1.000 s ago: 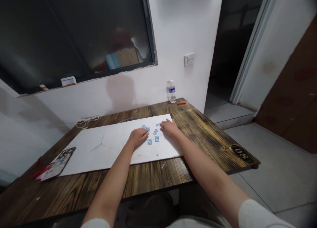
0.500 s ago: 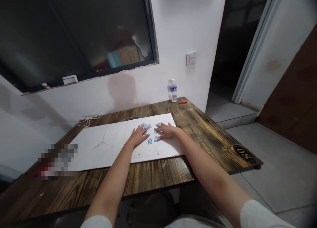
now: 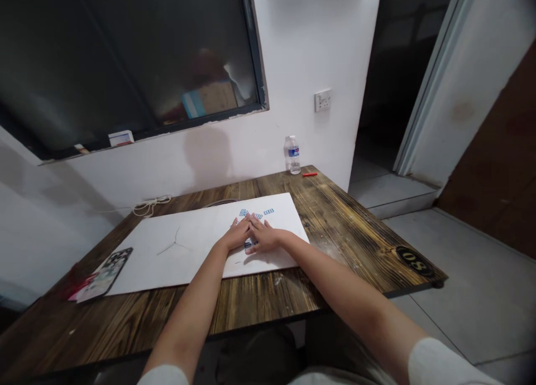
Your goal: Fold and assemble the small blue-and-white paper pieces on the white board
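Note:
Several small blue-and-white striped pieces (image 3: 268, 211) lie on a white board (image 3: 209, 251), some of them partly covered by my hands. My left hand (image 3: 237, 234) rests flat over the pieces with its fingers spread. Beside it, my right hand (image 3: 264, 237) lies palm down, fingers apart, and its fingertips meet those of my left hand. One piece shows in the gap between the two hands, and others show just beyond the fingertips. Neither hand grips anything.
On the wooden table (image 3: 355, 240) a water bottle (image 3: 293, 157) and a red pen (image 3: 310, 174) stand and lie at the back. A white cable (image 3: 151, 205) is at the back left. A patterned phone-like object (image 3: 109, 273) overlaps the board's left end. Thin dark lines mark the board.
My right hand has moved left until its fingertips meet my left hand's. Some striped pieces have shifted left and closer together under the hands.

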`<state>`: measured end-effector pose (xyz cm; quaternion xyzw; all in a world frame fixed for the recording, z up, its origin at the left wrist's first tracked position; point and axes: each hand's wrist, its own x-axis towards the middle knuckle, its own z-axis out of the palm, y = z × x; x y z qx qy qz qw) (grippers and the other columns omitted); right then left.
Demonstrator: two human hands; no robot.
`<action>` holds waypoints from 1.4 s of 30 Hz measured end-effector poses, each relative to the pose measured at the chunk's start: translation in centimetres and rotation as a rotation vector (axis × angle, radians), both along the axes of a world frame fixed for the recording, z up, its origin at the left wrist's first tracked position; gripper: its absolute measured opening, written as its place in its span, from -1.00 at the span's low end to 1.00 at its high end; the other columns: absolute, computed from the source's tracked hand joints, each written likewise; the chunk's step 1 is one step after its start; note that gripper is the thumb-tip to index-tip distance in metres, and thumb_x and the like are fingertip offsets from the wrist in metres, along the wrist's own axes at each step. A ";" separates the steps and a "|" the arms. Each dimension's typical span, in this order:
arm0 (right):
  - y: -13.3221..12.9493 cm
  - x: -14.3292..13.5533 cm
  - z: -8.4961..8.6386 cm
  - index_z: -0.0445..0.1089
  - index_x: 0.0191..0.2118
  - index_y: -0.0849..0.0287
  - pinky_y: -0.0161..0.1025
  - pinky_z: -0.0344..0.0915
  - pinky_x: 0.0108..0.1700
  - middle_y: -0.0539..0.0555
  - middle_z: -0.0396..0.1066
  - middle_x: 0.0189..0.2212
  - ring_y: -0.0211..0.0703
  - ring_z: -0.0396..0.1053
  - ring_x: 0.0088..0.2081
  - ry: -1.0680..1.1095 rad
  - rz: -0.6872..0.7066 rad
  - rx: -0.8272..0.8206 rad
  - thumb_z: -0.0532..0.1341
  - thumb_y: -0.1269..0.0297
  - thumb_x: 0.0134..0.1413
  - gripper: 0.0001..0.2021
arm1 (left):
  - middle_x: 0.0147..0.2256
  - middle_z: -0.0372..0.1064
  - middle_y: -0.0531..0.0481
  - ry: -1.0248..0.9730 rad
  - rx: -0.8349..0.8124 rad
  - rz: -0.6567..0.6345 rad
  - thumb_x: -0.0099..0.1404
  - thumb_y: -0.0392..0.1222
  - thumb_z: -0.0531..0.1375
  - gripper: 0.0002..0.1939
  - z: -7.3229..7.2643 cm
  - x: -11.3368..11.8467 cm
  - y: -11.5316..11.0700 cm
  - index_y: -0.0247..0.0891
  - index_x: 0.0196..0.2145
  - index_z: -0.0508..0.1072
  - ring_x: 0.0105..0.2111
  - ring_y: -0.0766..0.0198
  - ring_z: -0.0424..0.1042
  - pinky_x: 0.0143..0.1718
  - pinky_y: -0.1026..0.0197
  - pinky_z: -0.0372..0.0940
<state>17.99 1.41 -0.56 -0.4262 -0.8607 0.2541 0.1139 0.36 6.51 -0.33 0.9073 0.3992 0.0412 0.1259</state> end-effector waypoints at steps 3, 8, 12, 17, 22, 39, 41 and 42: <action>0.4 0.4 0.9 -0.25 0.45 0.12 0.23 -0.38 0.36 0.24 -0.52 0.44 0.18 -0.53 0.43 0.178 -0.060 0.012 0.03 -0.32 0.16 -0.07 | 0.36 -0.01 -0.05 -0.065 0.022 -0.045 0.43 0.10 -0.05 -0.44 -0.1 0.5 -0.2 0.04 0.34 0.12 0.37 -0.03 -0.07 0.33 -0.29 -0.29; 0.9 3.0 3.3 -0.50 0.43 -0.09 0.09 -0.07 0.31 0.04 -0.38 0.45 -0.09 -0.24 0.42 0.493 -0.163 -0.001 -0.46 -0.11 0.33 -0.37 | 0.42 -0.25 -0.03 -0.340 0.088 -0.014 0.41 0.30 -0.24 -0.28 -0.3 1.4 -0.3 0.00 0.41 -0.10 0.41 0.01 -0.35 0.35 -0.20 -0.32; 0.6 4.6 4.4 -0.29 0.42 -0.24 0.11 0.04 0.25 -0.10 -0.30 0.45 -0.01 -0.14 0.40 0.477 -0.250 0.080 -0.38 -0.17 0.31 -0.38 | 0.44 -0.37 -0.02 -0.617 0.097 0.076 0.35 0.35 -0.43 -0.20 0.2 2.0 -0.7 -0.03 0.43 -0.28 0.42 0.10 -0.37 0.36 -0.07 -0.20; 0.5 4.5 3.7 -0.15 0.41 -0.19 0.19 0.15 0.18 0.04 -0.09 0.41 0.12 0.00 0.34 0.737 -0.227 -0.024 -0.35 -0.14 0.31 -0.38 | 0.43 -0.29 0.07 -0.736 0.004 0.145 0.38 0.32 -0.43 -0.30 2.3 3.2 -1.7 0.16 0.40 -0.28 0.40 0.11 -0.20 0.21 -0.07 0.11; 1.5 3.7 2.8 0.13 0.27 -0.04 -0.07 0.39 -0.08 0.19 0.31 0.18 -0.01 0.42 -0.01 1.253 -0.186 -0.234 -0.06 -0.22 0.25 -0.40 | 0.28 0.18 -0.10 -1.172 -0.268 0.159 0.41 0.31 -0.15 -0.38 3.2 3.3 -1.5 0.04 0.28 0.21 0.22 0.10 0.25 0.00 0.04 0.31; 2.4 4.6 1.6 0.50 -0.49 0.18 -0.14 0.20 0.08 0.15 0.51 -0.20 -0.02 0.39 -0.03 0.563 -0.312 0.116 0.05 -0.26 0.17 -0.40 | -0.44 0.44 -0.11 -1.068 0.058 0.825 0.27 0.41 -0.16 -0.28 1.5 -2.7 2.3 -0.21 -0.58 0.43 -0.33 0.13 0.43 -0.46 0.21 0.29; 2.2 4.6 1.4 0.58 -0.22 0.10 -0.09 0.11 0.20 0.13 0.45 0.03 0.05 0.28 0.14 0.373 -0.109 0.188 0.31 -0.17 -0.01 -0.57 | -0.20 0.51 -0.14 -0.925 0.089 0.738 0.24 0.38 -0.03 -0.36 0.9 -3.1 2.5 -0.24 -0.39 0.54 -0.13 0.06 0.44 -0.25 0.14 0.38; 2.2 4.5 1.2 0.56 -0.11 0.05 -0.07 0.09 0.23 0.12 0.40 0.11 0.07 0.24 0.19 0.284 -0.031 0.209 0.39 -0.10 -0.09 -0.55 | -0.12 0.51 -0.15 -0.839 0.109 0.694 0.25 0.35 -0.01 -0.38 0.6 -3.2 2.6 -0.24 -0.32 0.57 -0.06 0.05 0.43 -0.12 0.10 0.37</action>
